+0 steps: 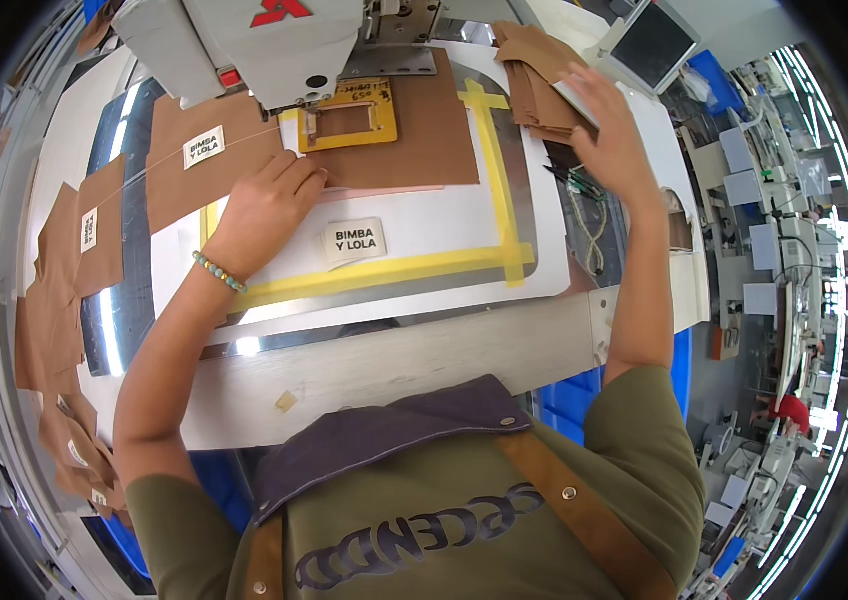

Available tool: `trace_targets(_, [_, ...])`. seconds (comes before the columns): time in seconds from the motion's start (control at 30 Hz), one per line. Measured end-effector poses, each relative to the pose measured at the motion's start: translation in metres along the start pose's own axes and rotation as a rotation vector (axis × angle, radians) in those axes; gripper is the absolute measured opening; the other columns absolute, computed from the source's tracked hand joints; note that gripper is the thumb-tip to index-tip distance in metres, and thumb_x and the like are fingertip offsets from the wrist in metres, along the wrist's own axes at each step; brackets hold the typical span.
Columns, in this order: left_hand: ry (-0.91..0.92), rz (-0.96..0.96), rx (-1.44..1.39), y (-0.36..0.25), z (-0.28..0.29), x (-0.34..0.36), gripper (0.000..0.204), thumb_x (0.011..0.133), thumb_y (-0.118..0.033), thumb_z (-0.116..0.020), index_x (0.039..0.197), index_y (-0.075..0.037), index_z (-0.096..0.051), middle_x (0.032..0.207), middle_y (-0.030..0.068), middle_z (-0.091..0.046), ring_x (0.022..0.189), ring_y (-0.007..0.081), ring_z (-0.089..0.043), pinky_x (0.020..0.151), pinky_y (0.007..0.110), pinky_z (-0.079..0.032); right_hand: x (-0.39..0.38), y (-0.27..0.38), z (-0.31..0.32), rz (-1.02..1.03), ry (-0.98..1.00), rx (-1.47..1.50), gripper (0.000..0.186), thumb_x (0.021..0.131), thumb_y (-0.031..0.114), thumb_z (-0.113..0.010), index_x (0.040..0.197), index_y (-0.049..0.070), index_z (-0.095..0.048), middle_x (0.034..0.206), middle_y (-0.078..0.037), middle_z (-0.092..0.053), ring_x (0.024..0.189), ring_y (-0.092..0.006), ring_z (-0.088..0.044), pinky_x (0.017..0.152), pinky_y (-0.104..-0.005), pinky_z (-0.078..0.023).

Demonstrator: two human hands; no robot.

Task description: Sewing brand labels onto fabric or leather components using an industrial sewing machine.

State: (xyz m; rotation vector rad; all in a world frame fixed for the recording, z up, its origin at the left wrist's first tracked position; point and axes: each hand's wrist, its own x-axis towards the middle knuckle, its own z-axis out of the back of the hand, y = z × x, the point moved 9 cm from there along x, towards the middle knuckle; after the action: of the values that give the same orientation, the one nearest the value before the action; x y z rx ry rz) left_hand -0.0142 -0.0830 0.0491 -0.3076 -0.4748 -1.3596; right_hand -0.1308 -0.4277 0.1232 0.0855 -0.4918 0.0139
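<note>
- Bunches the left hand (276,195) narrow, thumb and fingertips close together, at the near-left corner of a brown panel (444,135); cannot tell pinching from pressing.
- Has that panel spread ahead of the left hand and to its right, partly under a yellow frame (385,118) just beyond the fingertips.
- Has the sewing machine (244,45) straight ahead of the left hand, above the frame.
- Shows another brown panel (172,165) just left of the left hand, bearing a white label (205,147), with more labelled brown pieces (104,225) farther left.
- Keeps a loose label (355,240) near the left hand, to its right and closer to the body, on a white sheet (434,215) edged with yellow tape (384,268).
- Wears a beaded bracelet (218,271) on the left wrist.
- Holds the right hand (604,125) wide, thumb apart from fingers, at the right edge of a stack of brown pieces (534,90).
- Shows a screen (654,48) beyond the right hand, and a tangle of cord (592,258) on its near side.
</note>
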Motion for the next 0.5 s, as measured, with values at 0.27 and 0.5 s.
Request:
trace_targets(0.27, [0.043,0.007,0.141,0.015,0.006,-0.021,0.029,0.084,-0.003,-0.072,0.112,0.000,-0.075,0.106,0.0076,-0.074,0.097,0.0246,-0.070,0.085,0.036,-0.059,-0.034,0.153,-0.091,0.265,0.320,0.031,0.054,0.108,0.039,-0.063,0.150,0.004,-0.062,0.162,-0.012,-0.057,0.157,-0.0293,-0.042,0.130,-0.0608,-0.026])
trace_targets(0.5, [0.021,0.101,0.049,0.021,0.014,-0.035,0.032,0.085,-0.002,-0.074,0.117,-0.001,-0.075,0.120,0.0068,-0.075,0.109,0.0246,-0.070,0.090,0.037,-0.060,-0.034,0.160,-0.093,0.257,0.334,0.100,0.058,0.109,0.041,-0.062,0.152,0.002,-0.059,0.164,-0.014,-0.055,0.155,-0.0300,-0.046,0.131,-0.0590,-0.024])
